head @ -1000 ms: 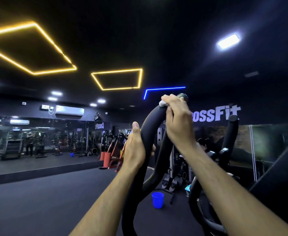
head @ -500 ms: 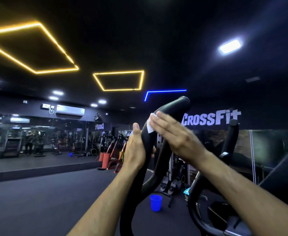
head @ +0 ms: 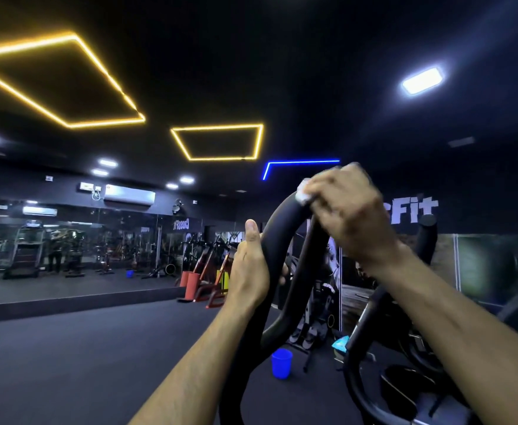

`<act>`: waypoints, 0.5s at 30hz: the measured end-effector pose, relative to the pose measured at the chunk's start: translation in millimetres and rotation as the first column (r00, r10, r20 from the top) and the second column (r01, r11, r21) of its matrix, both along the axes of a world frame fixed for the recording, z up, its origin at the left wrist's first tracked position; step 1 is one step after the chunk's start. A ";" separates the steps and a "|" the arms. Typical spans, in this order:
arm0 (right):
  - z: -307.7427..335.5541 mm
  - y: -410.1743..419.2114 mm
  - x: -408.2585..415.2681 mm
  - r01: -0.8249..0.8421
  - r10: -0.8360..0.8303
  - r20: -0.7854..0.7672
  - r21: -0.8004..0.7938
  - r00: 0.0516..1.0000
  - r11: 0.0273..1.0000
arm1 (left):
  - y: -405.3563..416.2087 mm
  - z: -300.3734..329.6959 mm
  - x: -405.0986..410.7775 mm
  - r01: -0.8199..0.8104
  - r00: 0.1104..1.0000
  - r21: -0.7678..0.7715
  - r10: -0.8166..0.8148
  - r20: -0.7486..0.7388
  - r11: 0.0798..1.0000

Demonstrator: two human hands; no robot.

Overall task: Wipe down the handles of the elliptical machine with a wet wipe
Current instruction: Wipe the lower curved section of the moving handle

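A black curved elliptical handle (head: 277, 237) rises in front of me, bending right at its top. My left hand (head: 250, 262) grips its middle section, thumb pointing up. My right hand (head: 348, 210) is wrapped over the handle's upper end and holds a white wet wipe (head: 303, 191) against it; only a small bit of the wipe shows at the fingertips. The hand is blurred by motion. A second black handle (head: 426, 237) stands further right, untouched.
A blue cup (head: 281, 363) stands on the dark floor beyond the handle. The elliptical's black frame (head: 374, 378) fills the lower right, with a light blue packet (head: 340, 344) beside it. Mirrors, treadmills and orange equipment line the far left wall.
My right hand slid down the handle with the wipe under flat fingers, then came back up and now curls over the top end. My left hand kept its grip.
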State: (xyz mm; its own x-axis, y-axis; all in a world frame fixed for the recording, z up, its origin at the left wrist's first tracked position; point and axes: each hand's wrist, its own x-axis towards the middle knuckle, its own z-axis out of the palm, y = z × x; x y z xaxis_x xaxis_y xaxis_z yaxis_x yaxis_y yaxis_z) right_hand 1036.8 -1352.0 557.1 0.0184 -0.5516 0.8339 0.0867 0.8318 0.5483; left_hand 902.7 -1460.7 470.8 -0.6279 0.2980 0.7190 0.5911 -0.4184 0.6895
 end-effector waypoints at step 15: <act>34.6 -4.9 -1.6 0.035 0.152 0.202 -0.702 0.968 0.712 | -3.1 -0.4 6.8 0.008 1.000 -0.011 -0.008 0.013 1.000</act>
